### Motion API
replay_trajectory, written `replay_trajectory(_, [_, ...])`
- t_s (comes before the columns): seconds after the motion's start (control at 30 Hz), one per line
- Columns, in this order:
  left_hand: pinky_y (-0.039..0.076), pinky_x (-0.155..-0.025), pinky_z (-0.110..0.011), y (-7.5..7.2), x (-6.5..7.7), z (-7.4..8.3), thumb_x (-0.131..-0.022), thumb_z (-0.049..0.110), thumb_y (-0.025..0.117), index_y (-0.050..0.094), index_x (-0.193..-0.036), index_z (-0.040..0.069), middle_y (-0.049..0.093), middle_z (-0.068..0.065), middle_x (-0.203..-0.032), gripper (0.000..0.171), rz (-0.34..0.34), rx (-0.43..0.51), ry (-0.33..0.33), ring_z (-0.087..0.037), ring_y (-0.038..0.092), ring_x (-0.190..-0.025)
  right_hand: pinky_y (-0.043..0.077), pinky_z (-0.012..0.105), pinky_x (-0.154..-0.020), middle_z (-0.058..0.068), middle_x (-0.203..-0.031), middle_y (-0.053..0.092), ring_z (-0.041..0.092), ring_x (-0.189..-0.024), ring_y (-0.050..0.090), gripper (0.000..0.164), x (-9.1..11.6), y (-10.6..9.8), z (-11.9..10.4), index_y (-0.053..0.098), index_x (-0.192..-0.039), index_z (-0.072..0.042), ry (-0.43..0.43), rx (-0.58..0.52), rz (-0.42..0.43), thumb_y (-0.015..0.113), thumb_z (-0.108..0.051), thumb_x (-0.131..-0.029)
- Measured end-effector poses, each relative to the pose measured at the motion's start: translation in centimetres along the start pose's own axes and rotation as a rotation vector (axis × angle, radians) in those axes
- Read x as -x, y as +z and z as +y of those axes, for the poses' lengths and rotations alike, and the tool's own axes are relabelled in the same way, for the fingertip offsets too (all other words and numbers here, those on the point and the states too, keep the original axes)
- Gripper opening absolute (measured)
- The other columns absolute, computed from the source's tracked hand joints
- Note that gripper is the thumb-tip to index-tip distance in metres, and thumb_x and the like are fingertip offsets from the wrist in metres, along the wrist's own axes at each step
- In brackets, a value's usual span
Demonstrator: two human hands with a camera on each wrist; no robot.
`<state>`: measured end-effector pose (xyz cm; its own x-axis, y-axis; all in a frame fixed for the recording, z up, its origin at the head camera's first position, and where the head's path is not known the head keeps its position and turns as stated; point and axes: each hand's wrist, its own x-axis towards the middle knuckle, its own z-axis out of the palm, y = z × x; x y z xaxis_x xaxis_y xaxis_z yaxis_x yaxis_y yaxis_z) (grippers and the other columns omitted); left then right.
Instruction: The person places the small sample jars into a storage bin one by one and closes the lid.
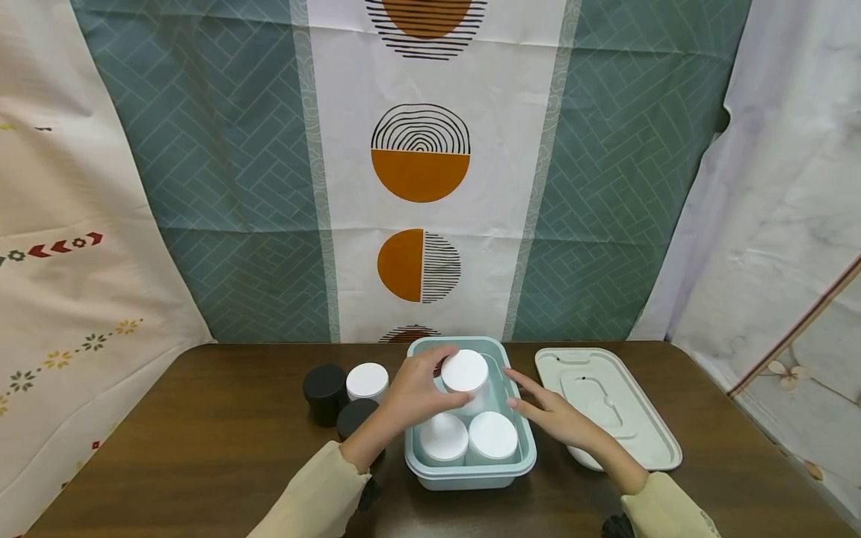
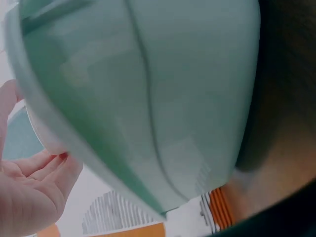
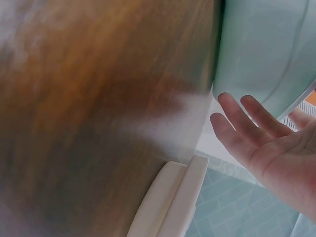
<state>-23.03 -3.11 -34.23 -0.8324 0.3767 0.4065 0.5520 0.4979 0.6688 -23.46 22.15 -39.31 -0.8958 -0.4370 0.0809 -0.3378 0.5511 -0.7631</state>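
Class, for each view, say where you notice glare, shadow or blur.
Head: mostly sharp, though the tops of the white jars look nearly washed out; left wrist: generally soft, with a dark band, probably shadow, beside the box; right wrist: pale glare across the table, its grain smeared.

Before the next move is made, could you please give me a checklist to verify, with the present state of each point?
1. Left hand grips the rear white jar: ok.
2. Rear white jar resting on the floor of the box: cannot tell, its base is hidden.
3. Front-left jar and front-right jar upright in the box: ok.
4. Right hand free: ok, it holds nothing.
5. Lid off the box: ok, it lies to the right.
6. Space left of the box clear: not ok, black jars stand there.
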Motion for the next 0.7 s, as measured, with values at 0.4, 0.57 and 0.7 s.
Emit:
replay_trajectory(0.4, [0.049,-0.083,-0.035,2.7,-1.5,-1.8,-0.070,0.027,0.078,0.056,-0.120,-0.001,0.062,-0.012,-0.113,0.061,-0.108,-0.038,-0.085,-0.022,0.059,-0.098,0.042,0.054,-0.087,0.021,-0.138,0.038,0.037,-0.117,0.046,0.056,0.2,-0.1,-0.3,0.026,-0.144,-0.014,-0.002,0.014,-0.010,0.047,-0.029,-0.095])
replay_trajectory(0.57, [0.047,-0.086,-0.038,3.4,-1.9,-2.4,-0.070,0.026,0.078,0.057,-0.118,-0.002,0.061,-0.013,-0.114,0.060,-0.137,-0.061,-0.088,-0.025,0.058,-0.103,0.042,0.053,-0.087,0.021,-0.138,0.038,0.037,-0.117,0.045,0.055,0.1,-0.2,-0.2,0.026,-0.144,-0.014,-0.012,0.021,-0.012,0.047,-0.029,-0.095])
replay_trajectory(0.7, [0.047,-0.087,-0.039,3.7,-2.2,-2.4,-0.070,0.027,0.078,0.056,-0.119,-0.003,0.061,-0.015,-0.115,0.062,-0.185,-0.094,-0.097,-0.026,0.057,-0.104,0.043,0.053,-0.086,0.020,-0.138,0.039,0.037,-0.117,0.046,0.055,0.1,-0.2,-0.2,0.026,-0.144,-0.015,-0.014,0.029,-0.010,0.047,-0.030,-0.095])
